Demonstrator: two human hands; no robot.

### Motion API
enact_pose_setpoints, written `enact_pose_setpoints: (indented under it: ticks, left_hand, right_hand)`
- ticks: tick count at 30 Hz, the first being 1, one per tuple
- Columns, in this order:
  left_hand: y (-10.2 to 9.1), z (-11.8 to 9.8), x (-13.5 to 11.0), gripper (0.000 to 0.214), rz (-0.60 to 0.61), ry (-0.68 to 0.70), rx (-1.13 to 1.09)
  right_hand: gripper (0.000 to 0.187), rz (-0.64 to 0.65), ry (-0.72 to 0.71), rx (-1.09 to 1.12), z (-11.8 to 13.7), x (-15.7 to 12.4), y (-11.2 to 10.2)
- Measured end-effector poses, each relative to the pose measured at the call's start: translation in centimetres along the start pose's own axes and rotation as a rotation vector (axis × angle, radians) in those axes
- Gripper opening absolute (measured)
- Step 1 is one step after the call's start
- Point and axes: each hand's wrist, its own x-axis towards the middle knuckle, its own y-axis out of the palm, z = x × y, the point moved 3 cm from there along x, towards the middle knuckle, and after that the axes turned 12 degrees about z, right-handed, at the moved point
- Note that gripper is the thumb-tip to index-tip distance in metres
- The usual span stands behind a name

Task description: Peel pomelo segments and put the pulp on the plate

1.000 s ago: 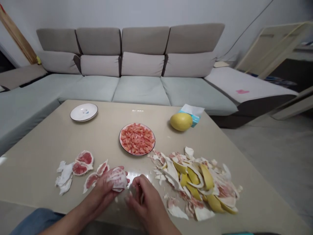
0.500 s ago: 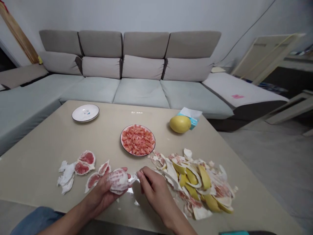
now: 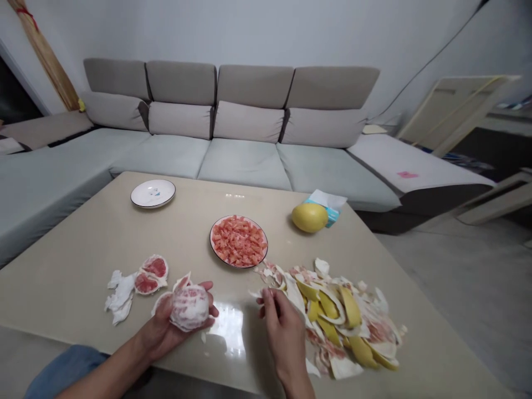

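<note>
Pink pomelo [image 3: 189, 307] in cupped left hand [image 3: 160, 332]; right hand [image 3: 285, 327] apparently pinching

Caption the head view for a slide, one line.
Left hand holds a pith-covered pomelo, right hand beside a heap of yellow rind, a plate of diced pink flesh beyond.

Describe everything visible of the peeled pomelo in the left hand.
The round peeled pomelo is a pale ball of pink flesh, covered in thin, ragged white membrane through which the pink shows in streaks. No yellow rind remains on it. It sits in the cupped palm of the bare left hand, whose fingers curve up around its far side. The bare right hand is apart from it and touches nothing of it.
</note>
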Motion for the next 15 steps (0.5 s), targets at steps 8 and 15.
enact_pose_setpoints:
  ticks: [8, 15]
  left_hand:
    - [-1.4, 0.8, -0.1, 0.066, 0.068, -0.009, 0.102]
    - [-1.1, 0.8, 0.0, 0.070, -0.007, -0.011, 0.243]
  right_hand:
    - [0.045, -0.146, -0.031, -0.403, -2.8, 1.5, -2.3]
    - [0.040, -0.188, -0.143, -0.596, -0.4, 2.0, -2.5]
